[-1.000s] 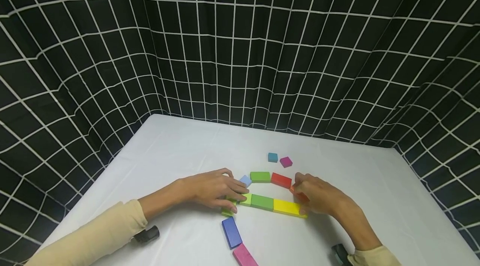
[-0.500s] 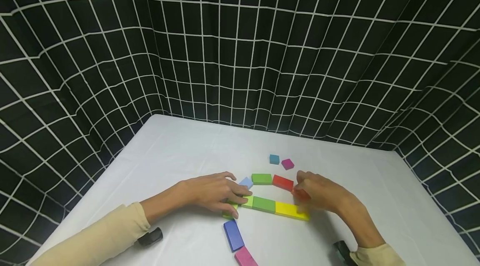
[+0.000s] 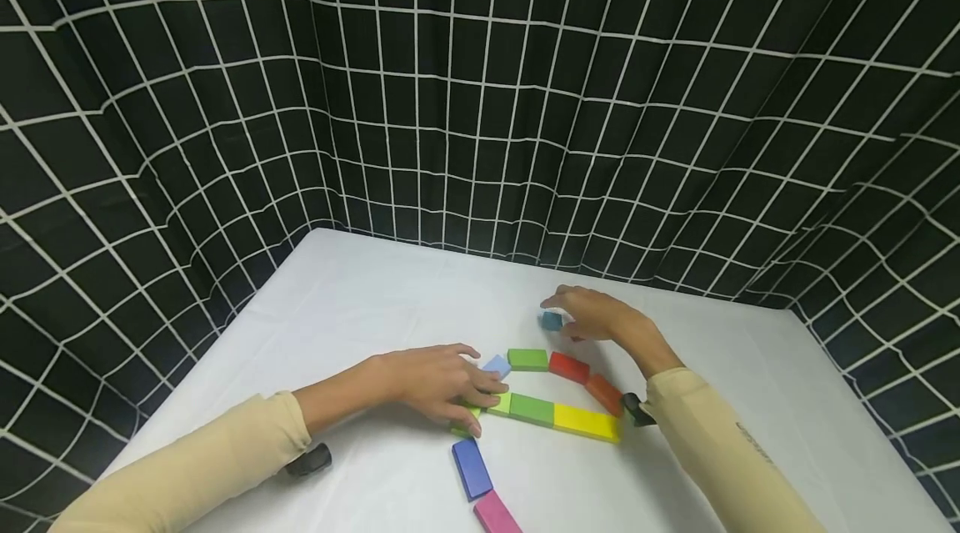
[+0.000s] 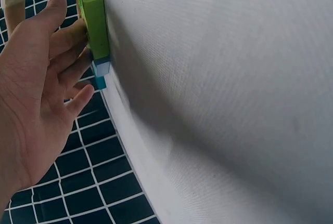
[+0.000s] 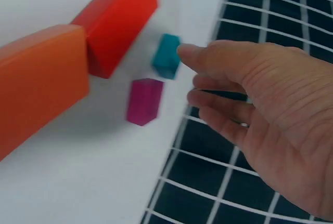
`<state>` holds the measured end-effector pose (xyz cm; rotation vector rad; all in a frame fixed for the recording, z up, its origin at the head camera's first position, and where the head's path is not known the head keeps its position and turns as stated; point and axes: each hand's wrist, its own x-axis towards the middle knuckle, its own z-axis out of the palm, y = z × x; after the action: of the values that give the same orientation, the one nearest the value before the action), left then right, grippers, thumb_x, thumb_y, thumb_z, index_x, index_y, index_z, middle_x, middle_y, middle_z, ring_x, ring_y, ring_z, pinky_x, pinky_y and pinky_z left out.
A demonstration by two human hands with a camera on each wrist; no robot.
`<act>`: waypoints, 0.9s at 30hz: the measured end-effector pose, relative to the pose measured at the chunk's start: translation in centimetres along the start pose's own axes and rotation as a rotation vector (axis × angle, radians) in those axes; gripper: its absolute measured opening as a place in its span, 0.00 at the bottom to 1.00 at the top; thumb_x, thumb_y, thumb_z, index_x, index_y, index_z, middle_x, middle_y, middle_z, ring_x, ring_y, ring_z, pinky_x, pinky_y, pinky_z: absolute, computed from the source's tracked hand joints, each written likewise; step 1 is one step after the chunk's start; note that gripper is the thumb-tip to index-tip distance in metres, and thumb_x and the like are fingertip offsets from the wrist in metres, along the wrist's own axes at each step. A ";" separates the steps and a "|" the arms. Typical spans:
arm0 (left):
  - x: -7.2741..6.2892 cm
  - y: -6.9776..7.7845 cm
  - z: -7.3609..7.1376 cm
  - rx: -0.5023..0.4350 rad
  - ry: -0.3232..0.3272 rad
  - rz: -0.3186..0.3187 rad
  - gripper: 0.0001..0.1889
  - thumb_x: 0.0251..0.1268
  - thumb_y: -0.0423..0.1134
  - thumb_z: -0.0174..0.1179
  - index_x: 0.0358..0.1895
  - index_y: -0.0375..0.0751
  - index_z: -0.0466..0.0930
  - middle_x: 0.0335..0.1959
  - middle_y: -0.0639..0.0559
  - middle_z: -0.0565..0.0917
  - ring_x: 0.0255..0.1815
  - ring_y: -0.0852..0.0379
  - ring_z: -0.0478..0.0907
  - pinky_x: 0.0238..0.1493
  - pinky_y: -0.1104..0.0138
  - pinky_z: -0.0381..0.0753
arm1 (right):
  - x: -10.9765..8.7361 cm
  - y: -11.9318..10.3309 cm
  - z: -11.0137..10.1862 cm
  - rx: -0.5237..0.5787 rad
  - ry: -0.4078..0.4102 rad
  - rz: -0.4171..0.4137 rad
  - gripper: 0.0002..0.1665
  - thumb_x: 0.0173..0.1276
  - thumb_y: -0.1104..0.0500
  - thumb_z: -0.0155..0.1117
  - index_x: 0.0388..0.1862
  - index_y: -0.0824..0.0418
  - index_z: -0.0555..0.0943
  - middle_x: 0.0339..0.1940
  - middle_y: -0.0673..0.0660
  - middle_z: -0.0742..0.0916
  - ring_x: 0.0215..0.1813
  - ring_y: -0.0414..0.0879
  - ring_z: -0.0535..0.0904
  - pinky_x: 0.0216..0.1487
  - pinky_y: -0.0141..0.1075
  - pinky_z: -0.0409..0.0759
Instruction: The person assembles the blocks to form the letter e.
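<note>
My left hand [image 3: 442, 385] rests with extended fingers on the lime-green blocks [image 3: 501, 404] at the left end of a row. In the left wrist view a green block [image 4: 93, 21] stands by those fingertips. My right hand [image 3: 596, 316] is over the far part of the table, thumb and fingers apart around a small teal cube [image 3: 551, 321]. In the right wrist view the thumb tip overlaps the edge of the teal cube [image 5: 166, 56], with no grip on it. A magenta cube [image 5: 145, 102] lies beside it; the hand hides it in the head view.
A green block [image 3: 528, 359], a red block [image 3: 569, 368] and an orange block [image 3: 604, 394] form a curve behind the row, with a light blue block [image 3: 497, 366] at its left. The row's yellow block [image 3: 587, 423] lies right; blue [image 3: 472, 469] and pink blocks [image 3: 497, 511] lie nearer.
My right hand has left the orange block and moved away from me to the teal and magenta cubes. The orange block now shows fully. My left hand stays on the lime-green blocks.
</note>
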<state>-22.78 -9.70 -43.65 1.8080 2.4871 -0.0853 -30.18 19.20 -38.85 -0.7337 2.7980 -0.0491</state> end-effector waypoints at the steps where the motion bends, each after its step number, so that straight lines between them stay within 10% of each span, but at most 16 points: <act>1: 0.1 0.1 0.1 -0.001 -0.006 -0.001 0.29 0.76 0.67 0.52 0.72 0.58 0.77 0.77 0.62 0.73 0.80 0.64 0.68 0.83 0.56 0.65 | 0.4 0.1 0.3 0.008 -0.011 0.005 0.35 0.65 0.68 0.73 0.71 0.53 0.80 0.70 0.61 0.82 0.60 0.55 0.83 0.59 0.47 0.89; 16: 0.5 0.4 0.2 0.027 -0.040 -0.021 0.32 0.75 0.68 0.51 0.73 0.58 0.75 0.78 0.61 0.72 0.80 0.65 0.67 0.84 0.58 0.64 | 1.3 0.4 1.5 -0.048 0.027 -0.035 0.30 0.61 0.72 0.75 0.63 0.57 0.85 0.61 0.58 0.88 0.52 0.51 0.83 0.53 0.41 0.90; 27: 0.3 0.2 -0.5 0.055 -0.046 -0.011 0.32 0.76 0.69 0.50 0.74 0.57 0.74 0.78 0.61 0.72 0.80 0.64 0.67 0.85 0.56 0.61 | -7.8 -2.9 0.4 -0.174 0.286 -0.176 0.27 0.59 0.64 0.80 0.59 0.59 0.86 0.51 0.57 0.91 0.47 0.52 0.87 0.53 0.47 0.90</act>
<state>-22.74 -9.30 -43.17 1.7918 2.4865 -0.1954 -22.11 20.50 -37.16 -1.0921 3.0253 0.0646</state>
